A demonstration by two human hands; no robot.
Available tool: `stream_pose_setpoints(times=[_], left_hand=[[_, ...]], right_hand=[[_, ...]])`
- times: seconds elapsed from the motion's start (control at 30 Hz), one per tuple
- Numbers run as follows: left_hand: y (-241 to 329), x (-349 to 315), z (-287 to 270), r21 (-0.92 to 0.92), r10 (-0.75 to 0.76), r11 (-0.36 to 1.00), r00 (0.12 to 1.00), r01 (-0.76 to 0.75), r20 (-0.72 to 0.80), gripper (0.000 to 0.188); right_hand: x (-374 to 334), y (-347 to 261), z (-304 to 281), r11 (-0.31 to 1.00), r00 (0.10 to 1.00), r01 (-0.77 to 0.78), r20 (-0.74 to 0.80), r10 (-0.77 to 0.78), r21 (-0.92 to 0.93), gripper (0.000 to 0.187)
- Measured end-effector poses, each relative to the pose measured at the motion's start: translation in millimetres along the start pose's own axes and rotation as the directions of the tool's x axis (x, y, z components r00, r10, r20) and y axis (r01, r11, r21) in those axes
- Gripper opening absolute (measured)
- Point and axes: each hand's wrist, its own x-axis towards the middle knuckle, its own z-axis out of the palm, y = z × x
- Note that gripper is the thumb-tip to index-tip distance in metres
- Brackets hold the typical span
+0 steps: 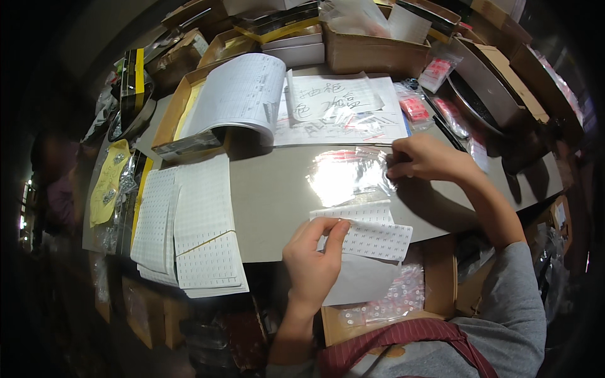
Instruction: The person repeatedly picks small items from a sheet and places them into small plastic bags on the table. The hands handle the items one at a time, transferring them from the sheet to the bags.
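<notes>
At four o'clock, the left hand [313, 257] pinches printed paper [381, 242]; the right hand [430, 157], slick plastic bags [345, 176] liable to slip.

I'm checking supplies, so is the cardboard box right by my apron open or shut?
Open: the cardboard box has no lid over it, and small round pieces in clear plastic show inside.

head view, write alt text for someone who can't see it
The left hand pinches a white printed strip at the near edge of a grey table, while the right hand is at the edge of shiny clear plastic beyond it. White printed sheets lie to the left, one stack with a band across it; open cardboard boxes line the back.
</notes>
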Motion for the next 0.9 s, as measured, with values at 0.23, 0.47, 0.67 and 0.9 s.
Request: stream_pose_setpoints(times=[0.23, 0.47, 0.67, 0.9], left_hand=[[-2.5, 0.3, 2.1, -0.017, -0.028, 0.999, 1.000, 0.028, 0.013, 0.010], [5.8, 3.1, -2.2, -0.042, -0.035, 0.998, 0.998, 0.037, 0.045, 0.012], [1.0, -0.6, -1.4, -0.035, -0.036, 0.999, 0.999, 0.038, 0.040, 0.011], [-0.5, 0.3, -0.6, -0.065, -0.041, 0.997, 0.997, 0.046, 0.070, 0.010]], right_hand=[[-15.7, 0.8, -15.7, 0.995, 0.999, 0.028, 0.026, -0.031, 0.100, 0.036], [-2.9, 0.2, -2.6, 0.907, 0.982, 0.188, -0.072, -0.174, 0.378, 0.021], [-40.6, 12.0, 7.0, 0.689, 0.987, -0.045, 0.140, -0.083, 0.724, 0.011], [-43.7, 6.7, 8.8, 0.735, 1.000, -0.014, 0.014, 0.005, 0.678, 0.016]])
